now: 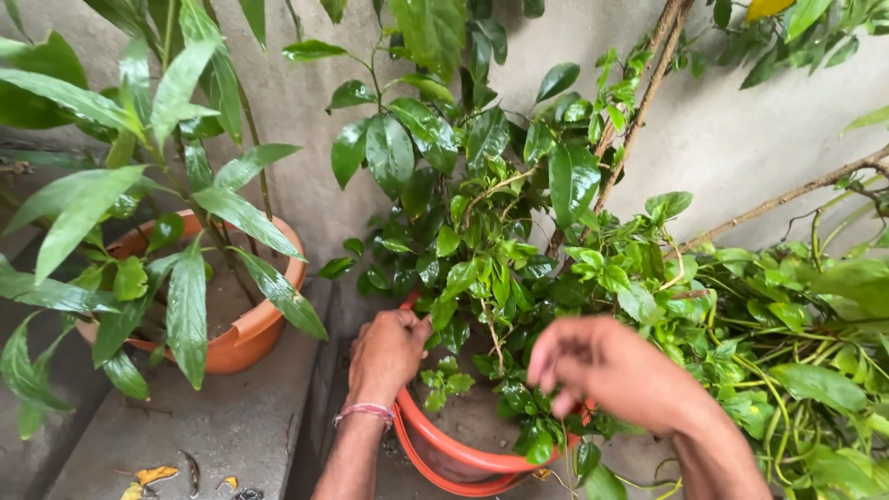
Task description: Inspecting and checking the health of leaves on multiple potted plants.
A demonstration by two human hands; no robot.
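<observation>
My left hand (387, 354) is on the near orange pot (444, 454). It rests on the pot's left rim, and my fingers (407, 324) are curled in a loose fist there, right by the low leaves. I cannot tell if they are pinching a leaf or only touching the rim. A pink band (366, 412) goes around that wrist.

My right hand (607, 366) is just above the right side of the same pot. It looks a bit blurry. Those fingers (551, 370) are bent and close together, pointing down at the small leaves, and I cannot tell if they hold anything.

The pot sits low in the middle, on the gray concrete step (213, 426). A bushy green plant (482, 241) grows out of it and up between my hands. More green leaves and thin stems (796, 352) spill over on the right.

Another orange pot (245, 333) stands on the step to the left, well apart from my hands. It has a plant with long leaves (185, 306). A few yellow dry leaves (153, 475) lie on the step near me. A gray wall (732, 130) is behind all the plants.
</observation>
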